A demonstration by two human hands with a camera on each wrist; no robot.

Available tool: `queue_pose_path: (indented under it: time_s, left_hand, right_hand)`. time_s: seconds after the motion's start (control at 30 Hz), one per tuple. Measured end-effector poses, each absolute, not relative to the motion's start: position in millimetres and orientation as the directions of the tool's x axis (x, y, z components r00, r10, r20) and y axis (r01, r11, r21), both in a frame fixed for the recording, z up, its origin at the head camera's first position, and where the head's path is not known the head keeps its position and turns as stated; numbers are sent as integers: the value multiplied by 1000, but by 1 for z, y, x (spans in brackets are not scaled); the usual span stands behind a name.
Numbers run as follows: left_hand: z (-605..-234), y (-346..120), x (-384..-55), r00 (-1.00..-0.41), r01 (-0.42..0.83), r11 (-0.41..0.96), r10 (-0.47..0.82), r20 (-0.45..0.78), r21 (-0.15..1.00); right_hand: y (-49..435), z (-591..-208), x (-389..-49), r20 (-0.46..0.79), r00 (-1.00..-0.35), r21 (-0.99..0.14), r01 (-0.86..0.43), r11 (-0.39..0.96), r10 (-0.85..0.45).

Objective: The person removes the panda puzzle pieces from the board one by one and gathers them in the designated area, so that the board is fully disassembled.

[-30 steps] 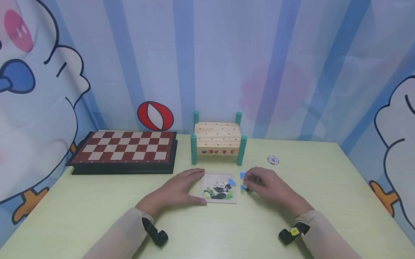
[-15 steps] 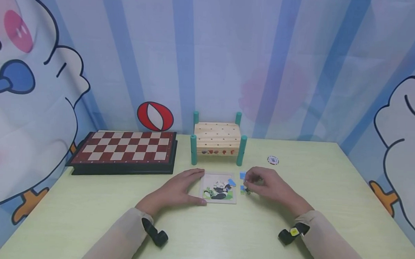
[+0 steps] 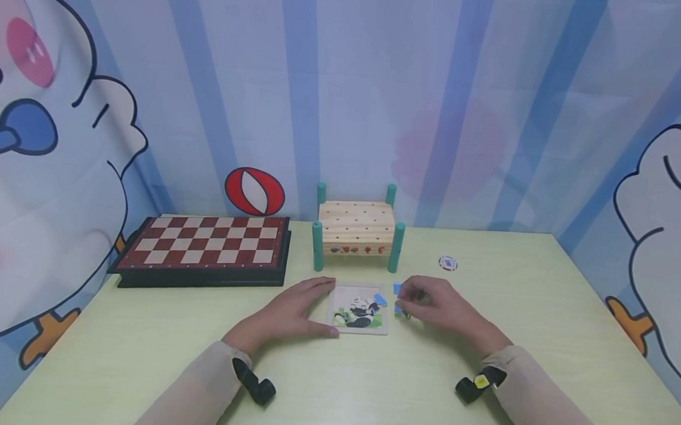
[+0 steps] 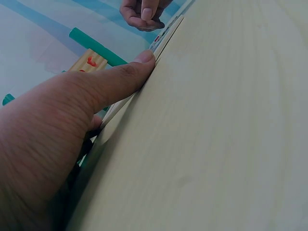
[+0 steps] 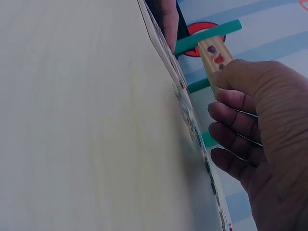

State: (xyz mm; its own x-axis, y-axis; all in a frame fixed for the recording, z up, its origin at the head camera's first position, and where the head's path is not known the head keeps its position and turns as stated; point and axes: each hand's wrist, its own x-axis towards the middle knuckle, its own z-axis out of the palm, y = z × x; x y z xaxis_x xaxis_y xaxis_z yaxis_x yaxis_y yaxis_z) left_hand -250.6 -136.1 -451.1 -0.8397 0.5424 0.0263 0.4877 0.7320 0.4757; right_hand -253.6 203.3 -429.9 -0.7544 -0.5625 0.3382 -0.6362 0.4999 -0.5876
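In the head view, a small picture puzzle in a pale square frame (image 3: 359,331) shows a panda and some green. A loose blue piece (image 3: 380,299) lies at its right side. My left hand (image 3: 289,311) spans the left side, fingers near the upper corner and thumb at the lower one. The left wrist view has that thumb (image 4: 122,79) against the frame's edge. Just right of the frame, my right hand (image 3: 435,300) is over several small puzzle pieces (image 3: 397,288), partly covering them. Its thumb and fingers are loosely bent, with nothing visible between them in the right wrist view.
A folded chessboard case (image 3: 204,248) lies at the back left. Behind the puzzle stands a wooden peg bench (image 3: 357,229) with green legs. A round chip (image 3: 448,263) rests beyond my right hand. Patterned cloth (image 3: 361,100) hangs along the table's back edge.
My right hand has shifted slightly left over the loose pieces and now covers more of the lower one. The left hand and the puzzle frame have stayed in place.
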Motion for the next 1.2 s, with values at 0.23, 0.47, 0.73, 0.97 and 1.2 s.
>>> queue_pose_path:
  time_s: [0.23, 0.47, 0.73, 0.97, 1.2]
  left_hand:
    - [-450, -135, -250, -841, 494, 738, 539, 39, 461]
    - [-450, -138, -248, -853, 475, 747, 522, 33, 466]
    - [-449, -136, -249, -848, 476, 739, 530, 26, 477]
    - [-451, -135, -249, -842, 483, 733, 539, 25, 480]
    - [-451, -136, -250, -844, 482, 737, 536, 24, 474]
  right_hand:
    - [184, -430, -251, 361, -685, -544, -706, 454, -632]
    - [150, -430, -259, 328, -690, -504, -705, 498, -645]
    - [135, -434, -267, 240, -742, -443, -657, 610, -626]
    - [136, -435, -265, 212, -755, -442, -640, 629, -620]
    - [134, -432, -262, 198, -756, -447, -636, 628, -625]
